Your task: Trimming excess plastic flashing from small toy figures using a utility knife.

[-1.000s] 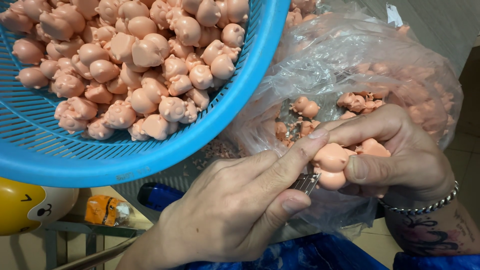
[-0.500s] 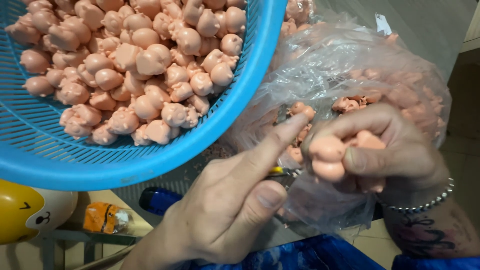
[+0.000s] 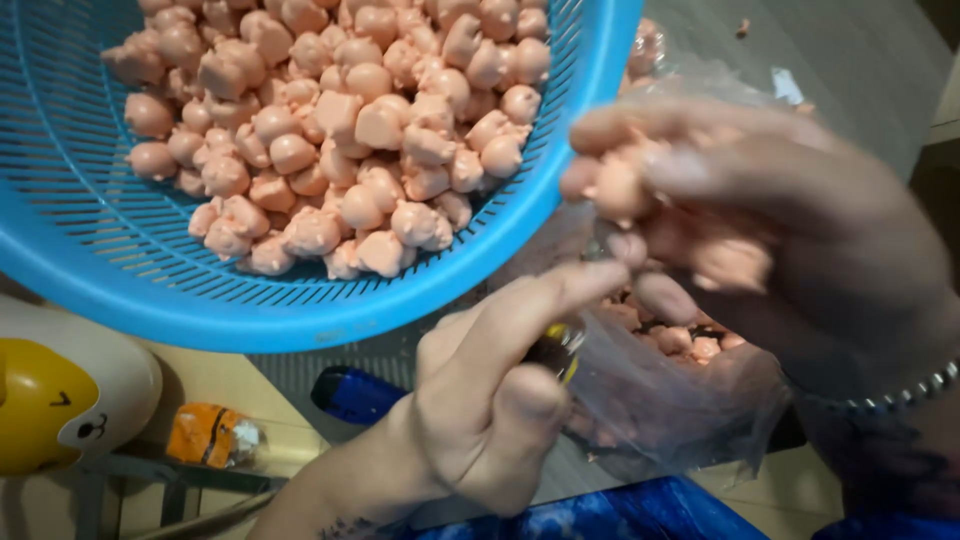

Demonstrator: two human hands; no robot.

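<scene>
Trimming step, judged: right hand (image 3: pixel 790 230), blurred, pinches one pink figure (image 3: pixel 615 185) beside the blue basket (image 3: pixel 560 215) rim; left hand (image 3: pixel 490 400) below clenches a small cutting tool (image 3: pixel 556 350); the next cut likely needs the figure steadied against the blade.

Grey table (image 3: pixel 860 70) at top right, partly hidden by blue basket (image 3: pixel 300 310) of pink figures and clear bag (image 3: pixel 680 400). Small pink crumb (image 3: pixel 742 27) on table. Pale floor (image 3: pixel 230 385) below: orange packet (image 3: pixel 208 437), yellow-white toy (image 3: pixel 60 400).
</scene>
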